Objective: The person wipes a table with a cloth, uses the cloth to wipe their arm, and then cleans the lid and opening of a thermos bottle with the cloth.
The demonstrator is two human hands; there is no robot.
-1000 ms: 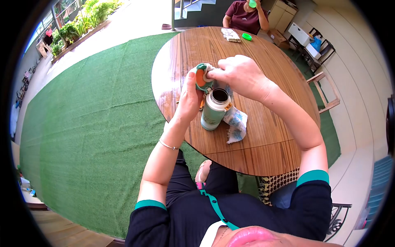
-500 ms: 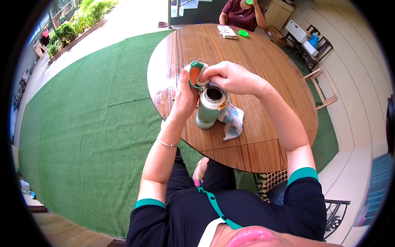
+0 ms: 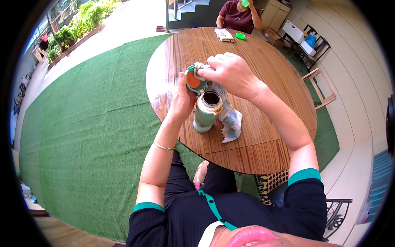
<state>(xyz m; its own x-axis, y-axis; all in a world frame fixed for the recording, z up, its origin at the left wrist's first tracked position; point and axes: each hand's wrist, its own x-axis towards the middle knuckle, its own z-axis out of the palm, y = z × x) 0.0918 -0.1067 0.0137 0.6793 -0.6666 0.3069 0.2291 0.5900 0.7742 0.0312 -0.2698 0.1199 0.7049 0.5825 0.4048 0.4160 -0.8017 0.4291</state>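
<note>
A pale green vacuum flask [image 3: 204, 116] stands upright near the table's edge, its dark mouth uncovered. Its green lid [image 3: 191, 82], orange inside, is tipped up above the flask's left side. My left hand [image 3: 184, 99] is closed around the outer side of the lid. Fingers of my right hand [image 3: 233, 76] pinch a patterned cloth [image 3: 231, 120], one bunched end pressed against the lid's rim. The rest of that cloth trails down behind the flask onto the tabletop.
The round wooden table [image 3: 263, 111] fills the middle. Across it sits a person [image 3: 240, 18] raising a green cup [image 3: 245, 3], with a folded cloth [image 3: 224, 34] and a green ring-shaped lid [image 3: 240, 36] before them. A wooden stool [image 3: 323, 88] stands at right.
My right hand has shifted from the lid's inner side to its upper right rim, taking the cloth's bunched end along. The left hand keeps its hold on the lid.
</note>
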